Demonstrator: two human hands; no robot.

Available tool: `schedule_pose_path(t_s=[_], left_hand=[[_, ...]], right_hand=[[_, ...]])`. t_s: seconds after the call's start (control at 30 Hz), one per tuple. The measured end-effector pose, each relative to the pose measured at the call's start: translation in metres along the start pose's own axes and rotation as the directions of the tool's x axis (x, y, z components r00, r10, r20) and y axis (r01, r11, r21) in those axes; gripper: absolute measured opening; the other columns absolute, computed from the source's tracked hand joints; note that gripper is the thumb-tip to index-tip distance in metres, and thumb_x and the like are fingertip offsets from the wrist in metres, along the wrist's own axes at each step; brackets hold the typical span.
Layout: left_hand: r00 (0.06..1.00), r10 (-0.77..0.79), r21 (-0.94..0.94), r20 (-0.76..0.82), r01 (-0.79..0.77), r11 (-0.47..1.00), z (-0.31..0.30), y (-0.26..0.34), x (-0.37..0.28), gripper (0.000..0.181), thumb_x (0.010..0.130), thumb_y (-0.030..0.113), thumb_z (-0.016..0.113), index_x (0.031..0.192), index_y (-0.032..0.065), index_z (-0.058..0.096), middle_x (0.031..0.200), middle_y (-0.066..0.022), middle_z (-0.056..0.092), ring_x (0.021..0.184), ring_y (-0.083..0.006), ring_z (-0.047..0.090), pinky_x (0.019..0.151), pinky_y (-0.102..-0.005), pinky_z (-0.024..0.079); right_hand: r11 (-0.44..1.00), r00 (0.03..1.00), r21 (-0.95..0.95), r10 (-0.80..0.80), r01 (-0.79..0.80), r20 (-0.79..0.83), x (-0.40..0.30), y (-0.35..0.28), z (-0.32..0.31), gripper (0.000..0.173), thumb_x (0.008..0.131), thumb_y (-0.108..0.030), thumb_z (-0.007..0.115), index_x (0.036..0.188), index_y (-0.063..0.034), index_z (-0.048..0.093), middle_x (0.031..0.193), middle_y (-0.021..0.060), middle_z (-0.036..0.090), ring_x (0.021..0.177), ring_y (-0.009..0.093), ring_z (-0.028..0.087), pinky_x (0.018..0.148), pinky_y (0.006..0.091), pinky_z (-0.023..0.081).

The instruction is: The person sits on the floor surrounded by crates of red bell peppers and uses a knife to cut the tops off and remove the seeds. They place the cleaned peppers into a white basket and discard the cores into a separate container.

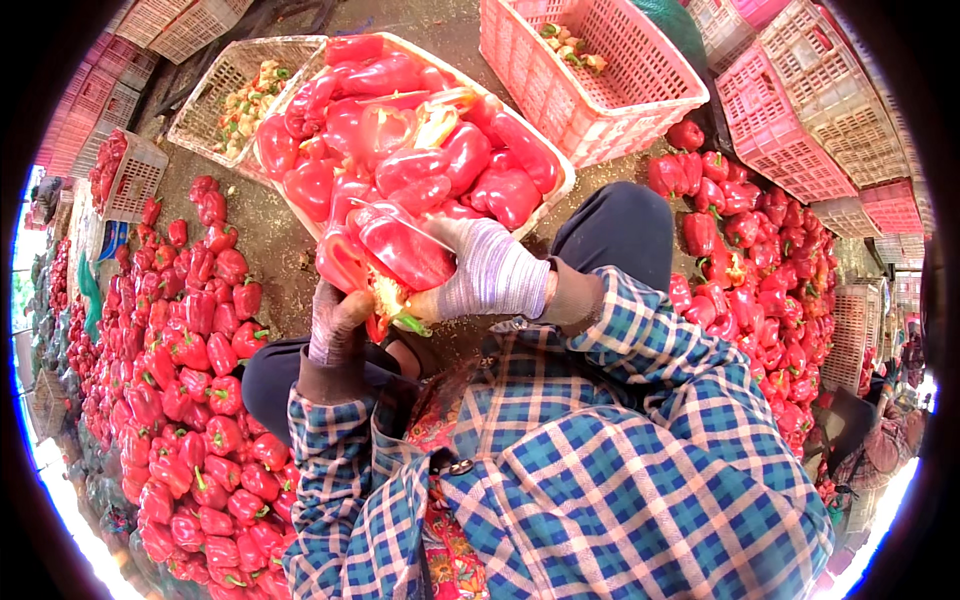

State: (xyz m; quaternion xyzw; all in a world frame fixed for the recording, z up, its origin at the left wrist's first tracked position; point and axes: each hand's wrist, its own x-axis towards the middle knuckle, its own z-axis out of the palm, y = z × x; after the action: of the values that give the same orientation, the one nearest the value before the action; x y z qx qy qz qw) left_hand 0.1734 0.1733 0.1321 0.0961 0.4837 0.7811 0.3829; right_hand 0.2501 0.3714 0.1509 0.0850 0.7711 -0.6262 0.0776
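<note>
Both of my hands wear gloves and hold one red bell pepper (pixel 401 247) that is split open, with its pale seed core (pixel 388 294) and green stem turned toward me. My left hand (pixel 337 319) grips the pepper's lower left side. My right hand (pixel 487 274) holds it from the right; a thin blade-like strip (pixel 405 223) runs from its thumb across the pepper, though its kind is hard to tell. Just beyond, a pale plastic crate (pixel 559 169) is heaped with opened red peppers (pixel 412 165).
A pale basket (pixel 184 139) and a pink crate (pixel 577 127) hold cut cores. Whole red peppers lie heaped on the floor at left (pixel 195 390) and right (pixel 772 277). Stacked crates (pixel 832 112) stand at upper right. Another person (pixel 877 450) sits at far right.
</note>
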Motion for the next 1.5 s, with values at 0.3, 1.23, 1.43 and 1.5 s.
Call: schedule_pose_path(t_s=[0.3, 1.23, 1.43, 1.5], left_hand=[[0.948, 0.317, 0.819, 0.015, -0.194, 0.541, 0.004, 0.009, -0.002, 0.067, 0.069, 0.019, 0.080, 0.125, 0.0031, 0.049, 0.113, -0.0118, 0.061, 0.101, -0.0262, 0.063, 0.087, -0.0377, 0.051], [0.903, 0.402, 0.383, -0.151, -0.322, 0.866, 0.014, -0.009, 0.012, 0.097, 0.052, 0.024, 0.093, 0.130, 0.0054, 0.038, 0.117, -0.0083, 0.055, 0.108, -0.0208, 0.056, 0.094, -0.0364, 0.048], [0.892, 0.452, 0.550, -0.001, -0.377, 0.745, 0.021, -0.007, 0.012, 0.106, 0.051, 0.027, 0.092, 0.136, 0.0045, 0.034, 0.132, -0.0123, 0.048, 0.120, -0.0250, 0.051, 0.103, -0.0404, 0.041], [0.970, 0.242, 0.153, 0.031, -0.244, 0.958, 0.038, 0.012, 0.006, 0.111, 0.053, 0.034, 0.092, 0.141, 0.0036, 0.031, 0.136, -0.0140, 0.046, 0.125, -0.0265, 0.048, 0.106, -0.0399, 0.039]], right_hand=[[0.796, 0.959, 0.554, 0.112, -0.243, 0.261, -0.015, -0.010, -0.022, 0.049, 0.069, -0.010, 0.083, 0.114, -0.0030, 0.065, 0.098, 0.0051, 0.068, 0.089, 0.012, 0.063, 0.080, 0.0289, 0.051], [0.976, 0.967, -0.087, -0.212, 0.202, -0.143, 0.019, -0.012, -0.002, 0.060, 0.075, -0.037, 0.078, 0.117, 0.0002, 0.057, 0.093, 0.0182, 0.067, 0.088, 0.026, 0.067, 0.078, 0.0346, 0.053], [0.983, 0.947, -0.037, -0.184, 0.181, -0.264, 0.022, -0.003, 0.010, 0.072, 0.068, -0.037, 0.081, 0.123, 0.0001, 0.053, 0.098, 0.0183, 0.067, 0.089, 0.027, 0.067, 0.077, 0.0339, 0.054], [0.984, 0.941, -0.085, -0.173, 0.154, -0.291, 0.019, -0.008, 0.002, 0.073, 0.066, -0.035, 0.081, 0.124, -0.0007, 0.053, 0.099, 0.0186, 0.067, 0.089, 0.026, 0.067, 0.077, 0.0336, 0.054]])
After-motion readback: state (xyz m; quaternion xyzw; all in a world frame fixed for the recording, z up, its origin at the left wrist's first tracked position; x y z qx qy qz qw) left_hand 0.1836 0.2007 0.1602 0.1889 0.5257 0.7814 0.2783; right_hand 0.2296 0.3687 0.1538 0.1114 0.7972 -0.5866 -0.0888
